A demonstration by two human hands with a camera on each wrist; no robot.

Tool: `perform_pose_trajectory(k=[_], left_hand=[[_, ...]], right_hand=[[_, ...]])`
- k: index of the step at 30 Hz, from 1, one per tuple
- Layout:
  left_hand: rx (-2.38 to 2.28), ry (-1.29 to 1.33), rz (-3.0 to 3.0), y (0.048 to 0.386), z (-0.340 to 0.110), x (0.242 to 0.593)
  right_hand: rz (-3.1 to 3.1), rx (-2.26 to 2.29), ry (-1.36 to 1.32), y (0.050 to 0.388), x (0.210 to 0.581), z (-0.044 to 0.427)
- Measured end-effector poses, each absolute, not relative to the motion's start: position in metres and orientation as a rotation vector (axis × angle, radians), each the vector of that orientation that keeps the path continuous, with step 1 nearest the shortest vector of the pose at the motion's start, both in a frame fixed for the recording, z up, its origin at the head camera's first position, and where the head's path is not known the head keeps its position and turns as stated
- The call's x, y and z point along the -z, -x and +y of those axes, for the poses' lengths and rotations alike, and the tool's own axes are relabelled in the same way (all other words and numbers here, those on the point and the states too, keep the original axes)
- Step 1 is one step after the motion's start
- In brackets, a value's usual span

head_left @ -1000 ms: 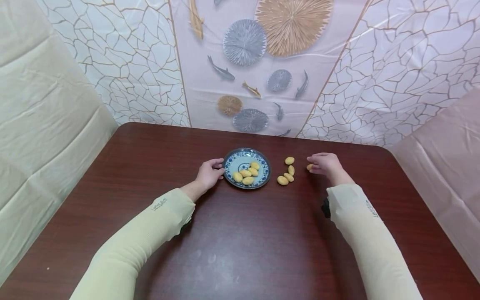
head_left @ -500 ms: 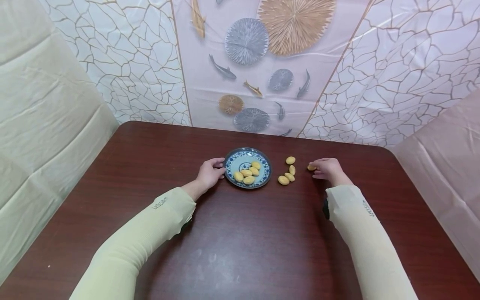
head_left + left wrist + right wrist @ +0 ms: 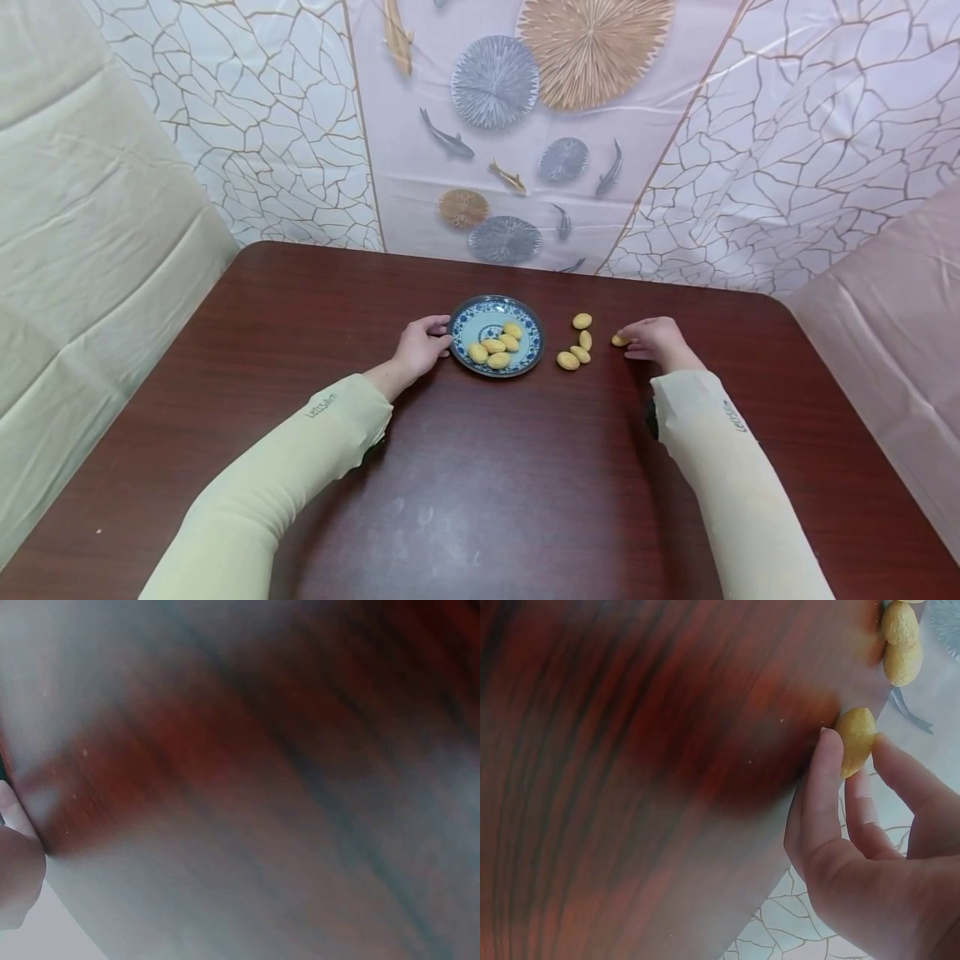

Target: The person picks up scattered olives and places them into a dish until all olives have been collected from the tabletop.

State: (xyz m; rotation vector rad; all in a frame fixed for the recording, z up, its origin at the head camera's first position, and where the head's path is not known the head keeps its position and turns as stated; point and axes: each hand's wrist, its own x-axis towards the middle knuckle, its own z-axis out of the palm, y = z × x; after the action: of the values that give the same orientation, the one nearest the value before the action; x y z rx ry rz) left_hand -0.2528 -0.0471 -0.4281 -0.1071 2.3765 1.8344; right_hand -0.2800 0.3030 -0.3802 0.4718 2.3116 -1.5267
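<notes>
My left hand (image 3: 420, 346) rests at the left rim of a blue-and-white patterned plate (image 3: 459, 321), its fingers against the edge. In the left wrist view only a bit of the left hand (image 3: 16, 866) shows at the left edge. Several small yellow oval pieces (image 3: 498, 361) lie on the plate. Farther right, my right hand (image 3: 654, 340) pinches another yellow oval piece (image 3: 618, 340) at the table surface. The right wrist view shows this yellow oval piece (image 3: 857, 741) between thumb and fingers, its surface faintly ridged.
Between plate and right hand, several more yellow oval pieces (image 3: 567, 361) lie loose on the dark red-brown wooden table (image 3: 480, 467). A patterned cloth (image 3: 420, 200) hangs behind the table's back edge. Pale fabric (image 3: 90, 250) hangs along the left side.
My right hand has lowered a little, and its yellow oval piece has shifted slightly left, clearer of the fingers. The left hand and plate stay in place; the camera view drifts slightly.
</notes>
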Motion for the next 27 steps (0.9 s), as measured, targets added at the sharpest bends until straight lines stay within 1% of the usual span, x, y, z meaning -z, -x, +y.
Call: perform_pose_trajectory(k=[8, 17, 27], left_hand=[[-1.823, 0.098, 2.376, 0.2523, -0.047, 0.4271], [-1.817, 0.097, 2.379, 0.2534, -0.0463, 0.4298], [-1.83, 0.103, 2.377, 0.2531, -0.0472, 0.4292]], right_hand=[[2.27, 1.529, -0.479, 0.2779, 0.376, 0.3031], [2.238, 1.494, -0.399, 0.2763, 0.3796, 0.3067], [2.154, 1.6, -0.35, 0.2766, 0.3698, 0.301]])
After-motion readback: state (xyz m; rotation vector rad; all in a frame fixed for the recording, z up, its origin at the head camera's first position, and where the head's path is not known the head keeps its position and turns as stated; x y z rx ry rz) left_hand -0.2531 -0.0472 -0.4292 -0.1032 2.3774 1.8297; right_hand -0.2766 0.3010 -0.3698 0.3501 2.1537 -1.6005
